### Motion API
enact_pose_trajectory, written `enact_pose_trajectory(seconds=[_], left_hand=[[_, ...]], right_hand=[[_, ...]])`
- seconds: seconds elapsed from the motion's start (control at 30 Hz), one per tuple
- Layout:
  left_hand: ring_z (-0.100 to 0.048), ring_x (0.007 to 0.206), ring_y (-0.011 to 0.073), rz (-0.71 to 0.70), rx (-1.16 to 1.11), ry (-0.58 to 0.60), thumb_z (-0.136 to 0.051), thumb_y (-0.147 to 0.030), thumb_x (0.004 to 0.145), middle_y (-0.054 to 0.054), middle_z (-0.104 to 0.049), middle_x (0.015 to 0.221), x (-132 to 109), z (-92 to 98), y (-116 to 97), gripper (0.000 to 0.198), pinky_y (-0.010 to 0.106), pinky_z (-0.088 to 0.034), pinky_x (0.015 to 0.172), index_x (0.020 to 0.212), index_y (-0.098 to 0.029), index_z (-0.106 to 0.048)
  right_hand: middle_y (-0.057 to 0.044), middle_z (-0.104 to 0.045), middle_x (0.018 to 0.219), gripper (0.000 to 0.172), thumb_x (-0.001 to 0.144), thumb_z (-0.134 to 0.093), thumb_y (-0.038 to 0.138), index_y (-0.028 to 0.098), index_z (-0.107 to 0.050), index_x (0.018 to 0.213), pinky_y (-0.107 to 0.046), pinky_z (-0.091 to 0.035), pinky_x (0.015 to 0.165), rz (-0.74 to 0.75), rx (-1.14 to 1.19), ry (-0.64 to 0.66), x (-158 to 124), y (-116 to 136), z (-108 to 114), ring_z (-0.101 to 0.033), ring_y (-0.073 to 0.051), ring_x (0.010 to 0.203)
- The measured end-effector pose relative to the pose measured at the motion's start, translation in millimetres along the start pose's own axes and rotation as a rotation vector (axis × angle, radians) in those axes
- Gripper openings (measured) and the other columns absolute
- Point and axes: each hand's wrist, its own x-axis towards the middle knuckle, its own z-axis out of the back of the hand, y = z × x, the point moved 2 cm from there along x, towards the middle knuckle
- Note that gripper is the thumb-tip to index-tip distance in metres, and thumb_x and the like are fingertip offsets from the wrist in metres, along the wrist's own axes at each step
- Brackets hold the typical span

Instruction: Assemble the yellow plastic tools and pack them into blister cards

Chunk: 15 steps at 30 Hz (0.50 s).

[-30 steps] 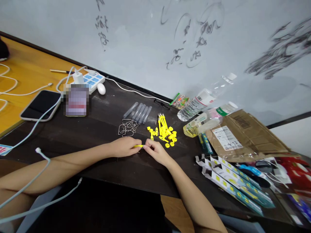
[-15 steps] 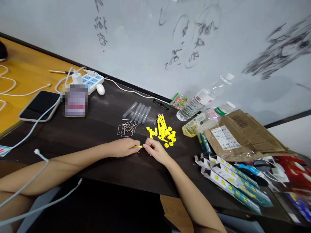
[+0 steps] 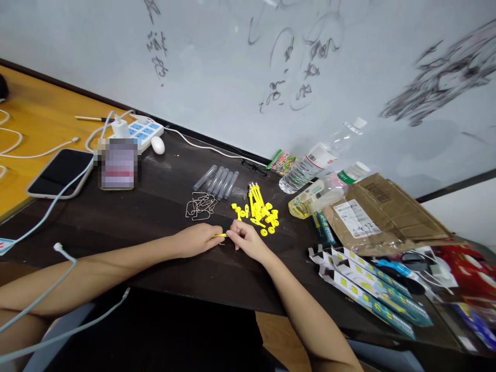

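Note:
My left hand (image 3: pixel 199 239) is closed in a pinch around a thin yellow plastic piece (image 3: pixel 220 235), which sticks out toward the right. My right hand (image 3: pixel 250 242) meets its far end, thumb and fingertips pressed together there. The fingers hide most of this piece, and a bit of thin wire shows just under it. Beyond my hands lie several bent metal wires (image 3: pixel 201 206), several clear plastic tubes (image 3: pixel 220 183) and a heap of small yellow plastic parts (image 3: pixel 266 213). Several longer yellow rods (image 3: pixel 256 199) with metallic tips lie against the heap.
At the right are opened long boxes (image 3: pixel 368 289), a flattened cardboard package (image 3: pixel 383 214) and plastic bottles (image 3: pixel 306 173). A phone (image 3: pixel 60 173), a second blurred-out device (image 3: pixel 118 165) and a power strip (image 3: pixel 145 130) sit left. White cables (image 3: pixel 64 253) hang over my left forearm.
The view has shifted slightly. Both hands stay together at the yellow piece, a little more of which shows between them. Nothing on the table has visibly moved.

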Motion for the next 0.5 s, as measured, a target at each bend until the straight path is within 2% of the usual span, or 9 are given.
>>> enact_pose_trajectory(seconds=[0.23,0.33,0.5], left_hand=[[-0.052,0.063,0.0152,-0.012,0.014,0.026,-0.034,-0.037,0.095,0.001,-0.054,0.067,0.2,3.3,-0.3,0.031,0.024,-0.032,0.058,0.077,-0.017,-0.051],[-0.052,0.062,0.0150,-0.031,0.016,0.035,-0.034,-0.036,0.094,0.001,-0.054,0.066,0.6,2.9,-0.2,0.031,0.024,-0.031,0.057,0.077,-0.018,-0.051],[-0.054,0.061,0.0159,0.010,0.072,0.030,-0.033,-0.036,0.094,0.002,-0.056,0.066,-0.5,0.5,-2.0,0.031,0.025,-0.032,0.056,0.079,-0.018,-0.052]], right_hand=[[0.007,-0.036,0.059,0.036,0.084,-0.053,0.048,0.020,-0.040,0.066,-0.020,-0.037,0.043,0.020,-0.003,0.033,-0.9,5.9,2.1,-0.043,-0.007,0.047],[0.006,-0.037,0.059,0.036,0.083,-0.054,0.048,0.019,-0.041,0.065,-0.020,-0.036,0.043,0.011,-0.014,0.048,-1.1,4.0,1.9,-0.045,-0.007,0.047],[0.006,-0.039,0.057,0.036,0.084,-0.055,0.046,0.020,-0.039,0.064,-0.021,-0.031,0.044,0.031,-0.092,-0.005,-0.9,-1.1,0.4,-0.041,-0.007,0.046]])
